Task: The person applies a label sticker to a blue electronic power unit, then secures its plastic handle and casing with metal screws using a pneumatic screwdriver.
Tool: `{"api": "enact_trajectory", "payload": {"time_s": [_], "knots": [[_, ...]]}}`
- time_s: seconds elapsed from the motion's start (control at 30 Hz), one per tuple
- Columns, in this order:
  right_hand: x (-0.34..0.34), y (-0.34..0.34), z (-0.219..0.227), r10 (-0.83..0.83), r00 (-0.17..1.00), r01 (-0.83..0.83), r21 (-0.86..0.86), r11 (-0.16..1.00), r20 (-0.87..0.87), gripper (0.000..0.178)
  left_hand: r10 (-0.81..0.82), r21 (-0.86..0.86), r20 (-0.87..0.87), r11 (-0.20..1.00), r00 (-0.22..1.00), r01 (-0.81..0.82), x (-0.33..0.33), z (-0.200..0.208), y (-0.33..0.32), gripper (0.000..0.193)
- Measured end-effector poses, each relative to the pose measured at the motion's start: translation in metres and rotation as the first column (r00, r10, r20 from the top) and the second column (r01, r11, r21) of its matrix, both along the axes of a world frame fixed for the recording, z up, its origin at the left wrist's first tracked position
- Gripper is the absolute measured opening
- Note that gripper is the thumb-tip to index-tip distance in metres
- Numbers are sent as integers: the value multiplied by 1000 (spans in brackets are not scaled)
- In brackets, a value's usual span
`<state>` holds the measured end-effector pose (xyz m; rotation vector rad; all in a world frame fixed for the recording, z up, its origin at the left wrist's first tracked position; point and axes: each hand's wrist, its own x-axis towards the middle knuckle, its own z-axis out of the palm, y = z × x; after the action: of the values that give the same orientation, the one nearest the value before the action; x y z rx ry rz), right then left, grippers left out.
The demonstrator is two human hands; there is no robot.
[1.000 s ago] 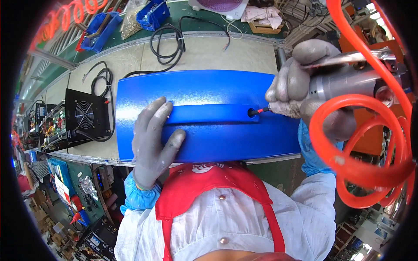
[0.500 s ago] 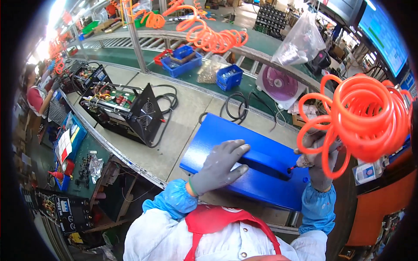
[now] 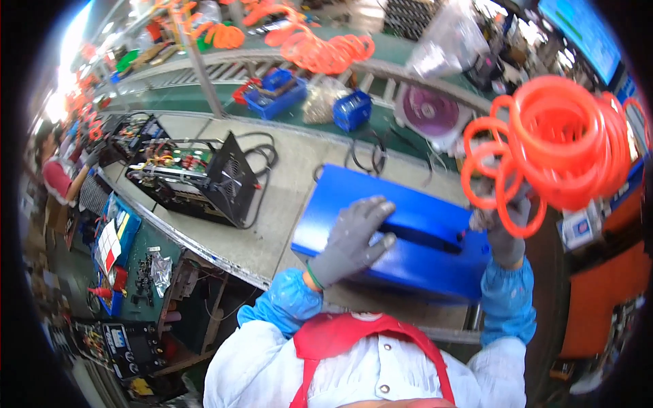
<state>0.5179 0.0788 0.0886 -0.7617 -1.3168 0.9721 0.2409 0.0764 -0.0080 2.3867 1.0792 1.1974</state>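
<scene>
A blue metal cover (image 3: 422, 279) with a long raised handle lies on the bench in front of me. My left hand (image 3: 354, 238), in a grey glove, rests on its left part, fingers stretched and thumb apart beside the handle's end. My right hand (image 3: 507, 238), also gloved, is closed at the handle's right end around what looks like a screwdriver; its small dark-red tip (image 3: 463, 236) meets the cover there. An orange coiled air hose (image 3: 564, 143) hangs in front of this hand and hides the tool's body and most of the fingers.
An opened black machine (image 3: 194, 177) with bare circuit boards and a cable stands to the left. Behind the bench are blue parts bins (image 3: 352, 111), a purple fan (image 3: 428, 109) and a roller conveyor (image 3: 381, 85). Another person (image 3: 61, 170) works at the far left.
The whole view has shifted a little, with the cover now slightly higher and further right. Both hands stay at their places on the cover.
</scene>
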Motion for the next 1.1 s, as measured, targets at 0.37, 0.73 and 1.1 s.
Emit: {"api": "enact_trajectory", "payload": {"time_s": [0.37, 0.73, 1.1], "knots": [[14, 12, -7, -191, 968, 175, 104, 979, 165, 26, 27, -56, -10, 998, 1000, -28, 7, 14, 5, 51], [46, 19, 8, -104, 994, 95, 197, 976, 40, 27, 53, -198, -91, 978, 994, -70, 11, 21, -3, 53], [51, 24, 10, 37, 998, -37, 2, 999, -58, 24, 87, -268, -99, 957, 991, -111, 10, 17, 5, 52]]}}
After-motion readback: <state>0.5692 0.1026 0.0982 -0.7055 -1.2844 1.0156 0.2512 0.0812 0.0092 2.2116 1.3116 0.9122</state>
